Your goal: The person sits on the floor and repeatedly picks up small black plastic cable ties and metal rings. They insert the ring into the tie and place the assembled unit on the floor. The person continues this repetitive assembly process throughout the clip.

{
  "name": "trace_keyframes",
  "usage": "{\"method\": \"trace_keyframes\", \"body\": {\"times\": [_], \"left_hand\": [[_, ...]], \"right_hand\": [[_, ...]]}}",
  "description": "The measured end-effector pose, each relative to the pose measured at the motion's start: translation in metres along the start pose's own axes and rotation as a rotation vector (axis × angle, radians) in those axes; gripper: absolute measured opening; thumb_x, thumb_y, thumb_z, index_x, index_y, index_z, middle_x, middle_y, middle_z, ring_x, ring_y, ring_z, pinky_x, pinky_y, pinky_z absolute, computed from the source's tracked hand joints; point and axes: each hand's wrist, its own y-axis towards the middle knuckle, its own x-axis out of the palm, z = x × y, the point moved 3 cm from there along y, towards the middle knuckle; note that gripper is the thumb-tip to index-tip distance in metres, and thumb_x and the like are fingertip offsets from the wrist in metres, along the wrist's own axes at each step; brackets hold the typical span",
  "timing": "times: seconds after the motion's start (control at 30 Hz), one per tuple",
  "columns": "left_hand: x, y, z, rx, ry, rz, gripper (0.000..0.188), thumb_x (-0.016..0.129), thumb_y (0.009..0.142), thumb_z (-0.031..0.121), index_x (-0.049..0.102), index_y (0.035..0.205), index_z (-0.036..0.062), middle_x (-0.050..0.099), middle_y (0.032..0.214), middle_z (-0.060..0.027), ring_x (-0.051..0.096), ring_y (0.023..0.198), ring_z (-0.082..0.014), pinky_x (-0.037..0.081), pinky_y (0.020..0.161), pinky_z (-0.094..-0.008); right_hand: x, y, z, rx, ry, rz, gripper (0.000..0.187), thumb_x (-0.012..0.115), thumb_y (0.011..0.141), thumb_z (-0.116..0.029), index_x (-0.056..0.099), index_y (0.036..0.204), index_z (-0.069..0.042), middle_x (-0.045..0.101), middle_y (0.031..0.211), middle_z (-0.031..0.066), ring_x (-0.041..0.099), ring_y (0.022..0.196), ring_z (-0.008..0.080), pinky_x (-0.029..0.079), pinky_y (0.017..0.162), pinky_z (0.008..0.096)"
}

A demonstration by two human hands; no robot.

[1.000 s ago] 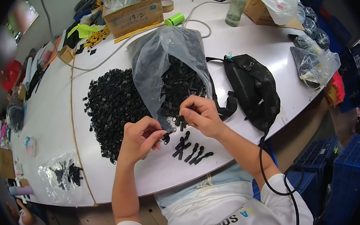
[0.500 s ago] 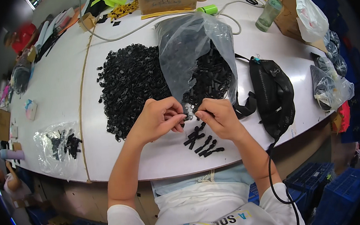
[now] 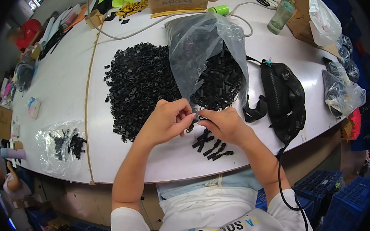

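Head cam here, so you're looking straight down at two bare hands working right below the mouth of the big grey plastic bag (image 3: pixel 187 39), which I'll use as the landmark. Left hand (image 3: pixel 168 122) is mostly curled up, thumb and index pinching a small black piece at the tips. Right hand (image 3: pixel 225 124) is bent in to meet it, thumb and index drawn in around a dark bit at the same spot; it's too tiny and covered to tell its exact shape. Fingertips of both hands are just about touching. Just below the bag's mouth, partly by the right hand, a few black pulls (image 3: pixel 217 150) lie loose on the white table (image 3: pixel 163 165). Left of the bag there's a huge heap of black parts (image 3: pixel 141 88), more black strips (image 3: pixel 219 80) are spilling out of its opening, and a black pouch (image 3: pixel 283 97) sits to its right. Compared with half a second ago, the small gap between the fingertips has pretty much closed, and a second ago the hands were clearly apart. The loose pulls below the bag look the same as before.
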Motion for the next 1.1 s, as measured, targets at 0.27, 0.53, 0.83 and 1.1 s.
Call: {"method": "trace_keyframes", "body": {"times": [0.27, 0.53, 0.83, 1.1], "left_hand": [[0.01, -0.001, 0.001, 0.113, 0.112, 0.123, 0.019, 0.061, 0.088, 0.008, 0.055, 0.073, -0.0011, 0.063, 0.057, -0.0046, 0.059, 0.043, -0.009, 0.043, 0.039, -0.0198], [0.024, -0.003, -0.004, 0.068, 0.105, 0.232, 0.021, 0.061, 0.088, 0.006, 0.056, 0.07, -0.0017, 0.064, 0.058, -0.0067, 0.058, 0.046, -0.0062, 0.041, 0.043, -0.0199], [0.019, -0.001, -0.003, 0.064, -0.136, 0.293, 0.029, 0.058, 0.092, 0.019, 0.059, 0.071, -0.0012, 0.058, 0.052, -0.0035, 0.049, 0.044, -0.0041, 0.038, 0.041, -0.0225], [0.018, -0.005, -0.005, -0.044, -0.389, -0.182, 0.028, 0.052, 0.088, 0.016, 0.059, 0.068, -0.0027, 0.054, 0.05, -0.007, 0.051, 0.043, -0.0136, 0.04, 0.044, -0.0303]], "right_hand": [[0.012, -0.002, -0.01, -0.1, -0.206, 0.083, 0.013, 0.07, 0.082, -0.01, 0.061, 0.086, -0.001, 0.047, 0.052, 0.0005, 0.048, 0.04, 0.0151, 0.038, 0.038, 0.0296], [0.017, -0.008, -0.012, -0.017, -0.22, -0.003, 0.011, 0.066, 0.083, -0.009, 0.061, 0.087, 0.0, 0.051, 0.056, 0.0032, 0.053, 0.042, 0.0175, 0.041, 0.039, 0.0296], [0.001, 0.001, -0.023, -0.031, -0.298, 0.04, 0.02, 0.07, 0.079, -0.008, 0.062, 0.096, 0.0, 0.057, 0.061, 0.0046, 0.058, 0.051, 0.0202, 0.042, 0.046, 0.0334], [0.001, -0.015, -0.017, -0.112, -0.284, -0.012, 0.024, 0.074, 0.075, -0.008, 0.063, 0.095, -0.001, 0.058, 0.07, 0.0046, 0.057, 0.062, 0.0239, 0.042, 0.066, 0.0358]]}}
